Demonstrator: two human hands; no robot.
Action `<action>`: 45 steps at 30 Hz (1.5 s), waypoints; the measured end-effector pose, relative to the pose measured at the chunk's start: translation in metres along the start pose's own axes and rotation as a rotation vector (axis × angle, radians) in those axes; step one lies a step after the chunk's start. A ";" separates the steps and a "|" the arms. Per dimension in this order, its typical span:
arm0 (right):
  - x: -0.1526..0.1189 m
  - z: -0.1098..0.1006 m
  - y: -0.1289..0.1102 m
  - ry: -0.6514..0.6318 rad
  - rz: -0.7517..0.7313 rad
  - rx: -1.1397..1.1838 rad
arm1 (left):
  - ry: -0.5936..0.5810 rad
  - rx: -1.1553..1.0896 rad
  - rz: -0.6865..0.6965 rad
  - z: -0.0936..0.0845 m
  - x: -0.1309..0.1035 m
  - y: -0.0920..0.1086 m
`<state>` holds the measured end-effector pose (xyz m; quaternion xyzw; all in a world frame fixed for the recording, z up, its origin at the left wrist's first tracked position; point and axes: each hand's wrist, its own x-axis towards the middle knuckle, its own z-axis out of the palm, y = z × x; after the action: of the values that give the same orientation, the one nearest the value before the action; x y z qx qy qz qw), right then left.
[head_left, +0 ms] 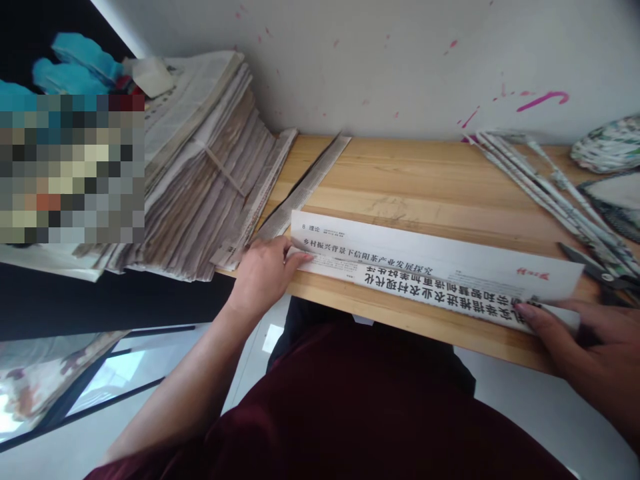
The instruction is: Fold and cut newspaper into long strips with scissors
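A long strip of printed newspaper (400,243) lies across the front of the wooden table, its near edge folded over lengthwise so that upside-down print shows. My left hand (261,273) pinches the strip's left end between thumb and fingers. At the other end, my right hand (580,343) is closed on the folded edge, thumb on top and the fingers partly hidden beneath. Another narrow newspaper strip (313,183) lies behind my left hand, slanting toward the wall.
A tall stack of folded newspapers (220,147) stands at the left. Thin rolled-paper sticks (530,180) lie at the right, beside dark-handled scissors (595,270) and a woven paper piece (607,147). A paint-spotted wall (400,67) bounds the table's back edge.
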<state>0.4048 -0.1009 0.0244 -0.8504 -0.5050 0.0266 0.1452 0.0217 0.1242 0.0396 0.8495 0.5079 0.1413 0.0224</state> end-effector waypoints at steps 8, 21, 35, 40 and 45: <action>0.002 -0.009 -0.018 -0.042 0.011 0.003 | 0.051 0.034 0.034 0.005 -0.003 0.000; -0.010 -0.004 -0.022 0.123 -0.122 0.011 | 0.083 0.048 -0.051 0.005 -0.011 0.002; -0.016 -0.003 -0.024 0.173 -0.146 0.110 | 0.145 -0.045 0.291 0.014 -0.019 -0.009; -0.020 -0.001 -0.021 0.210 -0.171 0.196 | -0.023 -0.112 0.379 0.008 -0.026 -0.004; -0.022 -0.003 -0.021 0.218 -0.114 0.291 | -0.078 -0.083 0.489 0.014 -0.029 -0.008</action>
<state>0.3769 -0.1116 0.0307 -0.7884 -0.5242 -0.0014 0.3218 0.0058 0.1042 0.0187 0.9503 0.2798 0.1301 0.0418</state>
